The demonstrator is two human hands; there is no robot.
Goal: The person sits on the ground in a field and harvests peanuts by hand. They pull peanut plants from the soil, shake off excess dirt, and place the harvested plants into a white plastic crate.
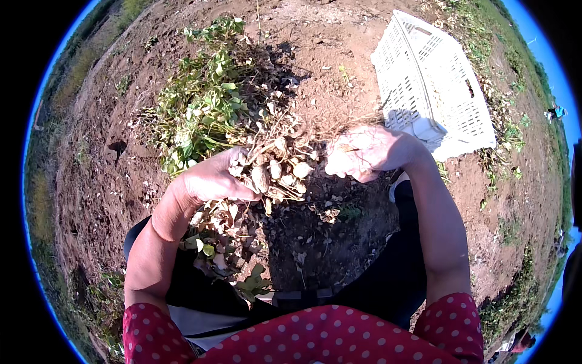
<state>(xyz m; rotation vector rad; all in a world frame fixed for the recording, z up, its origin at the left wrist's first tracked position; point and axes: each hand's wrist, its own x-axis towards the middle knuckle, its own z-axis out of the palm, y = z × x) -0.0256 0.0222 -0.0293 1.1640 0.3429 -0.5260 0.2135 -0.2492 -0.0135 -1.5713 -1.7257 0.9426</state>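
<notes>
My left hand (223,177) is closed around an uprooted peanut plant's stems, with the thumb and fingers at the root end. A cluster of pale peanut pods (275,170) sticks out to the right of that hand, among thin roots. Dry and green leaves (218,248) of the plant hang below the wrist. Just right of the cluster is my right hand (363,152), apart from the pods, with its fingers curled. Thin roots cross in front of its palm. Strong sunlight washes out that hand, so what it holds cannot be made out.
A white perforated plastic crate (409,86) stands at the upper right, tilted in view. A heap of leafy peanut plants (204,104) lies on the brown soil (327,27) ahead on the left. My dark-trousered legs flank shaded ground. Far right, a distant person (555,112) is visible.
</notes>
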